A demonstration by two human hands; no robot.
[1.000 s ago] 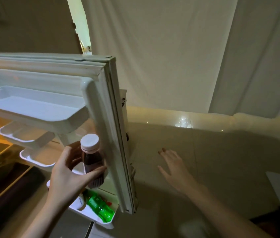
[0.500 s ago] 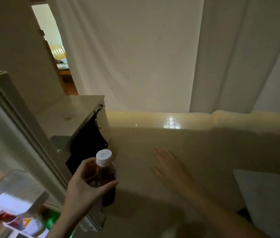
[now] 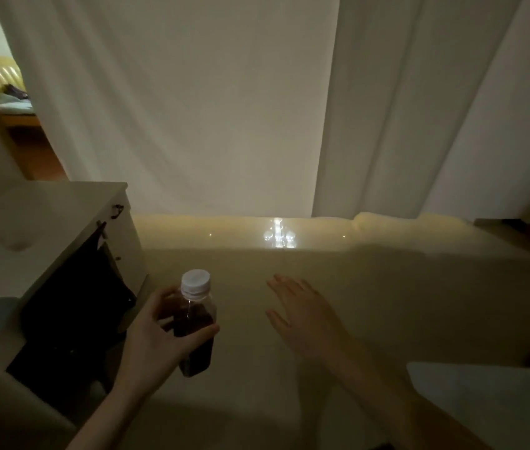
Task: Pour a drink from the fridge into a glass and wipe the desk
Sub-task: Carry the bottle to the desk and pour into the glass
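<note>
My left hand (image 3: 156,339) grips a small clear bottle (image 3: 196,332) of dark drink with a white cap, held upright over the pale glossy floor. My right hand (image 3: 302,316) hovers to the bottle's right, palm down, fingers spread, holding nothing. No glass is in view. The fridge has gone out of view.
A white cabinet (image 3: 49,222) stands at left with a black bag (image 3: 72,306) hanging on its side. White curtains (image 3: 257,108) hang across the back. A white surface corner (image 3: 491,401) shows at lower right. A doorway (image 3: 0,89) opens at far left.
The view has swung right, away from the open fridge door. My left hand has carried the bottle out of the door shelf and to the right. The right hand stayed spread.
</note>
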